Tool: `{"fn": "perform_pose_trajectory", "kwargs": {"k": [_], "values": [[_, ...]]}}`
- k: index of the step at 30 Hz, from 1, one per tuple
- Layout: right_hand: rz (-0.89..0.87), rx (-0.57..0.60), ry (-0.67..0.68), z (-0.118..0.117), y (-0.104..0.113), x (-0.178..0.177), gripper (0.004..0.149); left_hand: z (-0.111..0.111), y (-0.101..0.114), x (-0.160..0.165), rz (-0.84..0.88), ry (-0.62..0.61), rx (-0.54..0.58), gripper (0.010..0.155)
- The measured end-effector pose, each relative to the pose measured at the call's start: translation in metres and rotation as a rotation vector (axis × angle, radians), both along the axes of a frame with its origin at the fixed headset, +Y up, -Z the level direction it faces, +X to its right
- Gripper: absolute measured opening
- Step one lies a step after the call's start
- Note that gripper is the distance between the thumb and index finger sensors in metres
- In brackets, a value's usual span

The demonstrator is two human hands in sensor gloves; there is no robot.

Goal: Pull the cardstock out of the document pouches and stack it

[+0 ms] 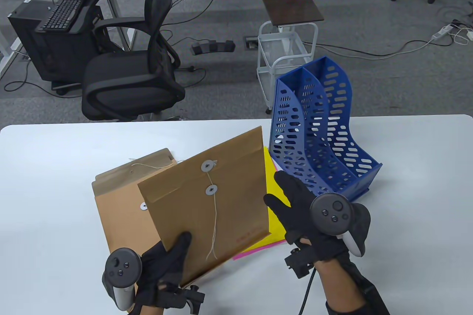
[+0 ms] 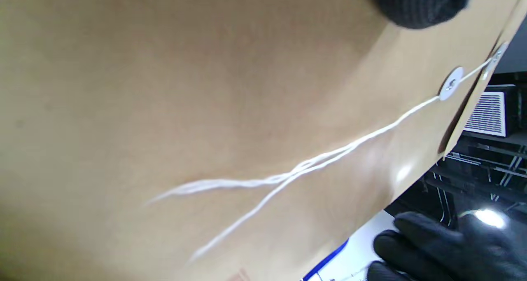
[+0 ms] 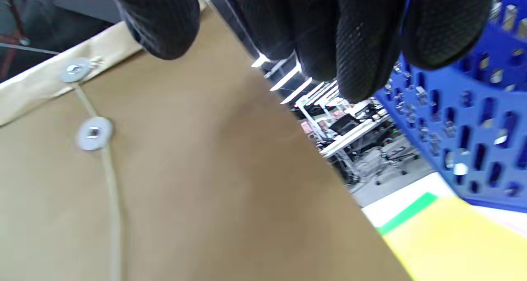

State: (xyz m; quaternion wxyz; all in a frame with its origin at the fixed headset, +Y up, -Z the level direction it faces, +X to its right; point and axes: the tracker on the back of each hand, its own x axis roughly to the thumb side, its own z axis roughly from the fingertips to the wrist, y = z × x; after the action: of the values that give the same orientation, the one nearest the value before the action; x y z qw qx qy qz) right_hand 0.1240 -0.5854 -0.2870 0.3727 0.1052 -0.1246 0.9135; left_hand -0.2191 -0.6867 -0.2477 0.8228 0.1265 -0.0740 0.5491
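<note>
A brown string-tie document pouch [image 1: 218,197] is held tilted above the table; it fills the left wrist view [image 2: 206,128] and shows in the right wrist view [image 3: 185,182]. My left hand [image 1: 166,267] grips its near bottom edge, thumb on top. My right hand [image 1: 295,204] is beside the pouch's right edge, fingers spread and holding nothing; whether it touches the pouch is unclear. A second brown pouch [image 1: 118,200] lies flat on the table under the first. Yellow cardstock [image 1: 275,222] lies on pink cardstock [image 1: 251,253] right of the pouches.
A blue perforated file rack [image 1: 321,137] stands at the back right of the white table [image 1: 55,182], just beyond my right hand. A black office chair [image 1: 136,71] and a small white cart [image 1: 288,45] stand behind the table.
</note>
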Motion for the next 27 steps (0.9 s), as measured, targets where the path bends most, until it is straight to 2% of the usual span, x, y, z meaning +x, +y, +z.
{"fn": "perform_pose_trajectory", "kwargs": {"k": [2,5,9,12,22,24,27], "values": [[0.013,0.017,0.09,0.002,0.001,-0.012,0.064,0.004,0.004,0.002,-0.054,0.028,0.049,0.047],[0.045,-0.05,0.175,0.001,-0.01,-0.026,0.066,0.008,0.008,0.006,-0.116,0.062,0.115,0.047],[0.095,-0.115,0.194,-0.001,-0.024,-0.041,0.068,0.014,0.014,0.012,-0.22,0.093,0.201,0.047],[0.106,-0.131,0.202,0.001,-0.026,-0.049,0.071,0.019,0.019,0.018,-0.293,0.114,0.278,0.047],[0.136,-0.104,0.166,0.003,-0.027,-0.051,0.074,0.028,0.025,0.03,-0.401,0.132,0.398,0.048],[0.127,-0.093,0.172,0.003,-0.029,-0.052,0.071,0.028,0.025,0.03,-0.398,0.135,0.398,0.047],[0.065,-0.093,0.185,0.0,-0.031,-0.053,0.054,0.026,0.023,0.029,-0.376,0.131,0.372,0.048]]}}
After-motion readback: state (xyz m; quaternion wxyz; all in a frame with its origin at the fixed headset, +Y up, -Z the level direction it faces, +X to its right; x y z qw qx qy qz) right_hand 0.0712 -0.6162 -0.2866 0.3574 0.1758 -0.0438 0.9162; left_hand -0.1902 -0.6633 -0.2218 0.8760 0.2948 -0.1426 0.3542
